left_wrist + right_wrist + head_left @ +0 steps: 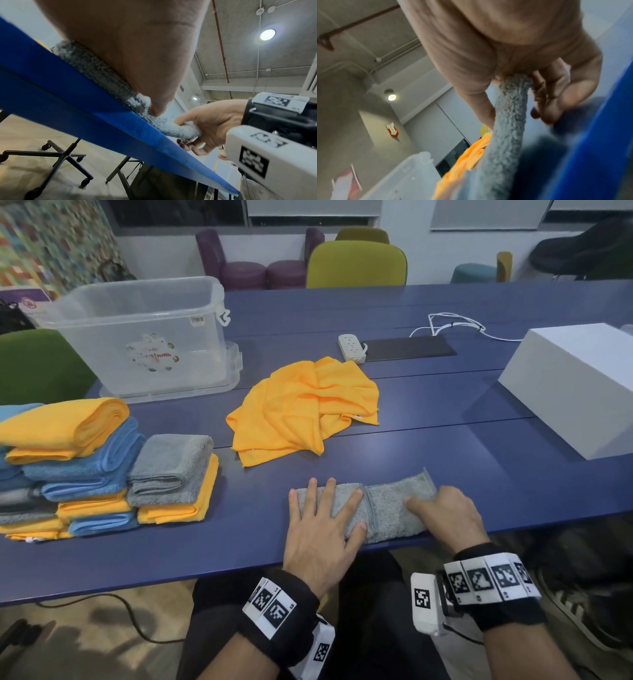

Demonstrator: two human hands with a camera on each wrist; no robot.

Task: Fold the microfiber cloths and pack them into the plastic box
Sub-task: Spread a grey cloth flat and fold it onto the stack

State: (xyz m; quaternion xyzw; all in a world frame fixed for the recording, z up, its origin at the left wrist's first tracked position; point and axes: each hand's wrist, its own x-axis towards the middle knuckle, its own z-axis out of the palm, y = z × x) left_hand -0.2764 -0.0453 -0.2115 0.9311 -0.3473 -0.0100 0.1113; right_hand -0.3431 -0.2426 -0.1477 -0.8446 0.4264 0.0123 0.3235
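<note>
Blue surface (445,440) in what looks like an office lounge, purple and green chairs along the back wall. Whoever's doing this sits at the near edge, and the grey cloth (387,508) is right there in front of them, folded down to a long narrow strip lying left to right.

Left hand (323,525) is spread flat on the left half of it, fingers straight, not curled round anything. My guess is it's pinning that end so the strip doesn't slide. Right hand (445,517) has its fingers and thumb closed on the right end of the cloth; the left wrist view shows the edge pinched up just off the surface. Looks to me like that end is about to come over onto the pinned half.

The cloth itself is thick and fluffy, with a stitched hem showing at the far right corner and a seam line across the middle, just by the left fingertips.

Folded cloths (102,467) in yellow, blue and grey are stacked on the left, close to the box (144,337), probably for quick packing. The box is clear plastic, lid off, nothing in it that I can see. One yellow cloth (305,405) sits crumpled mid-surface, not folded yet.
</note>
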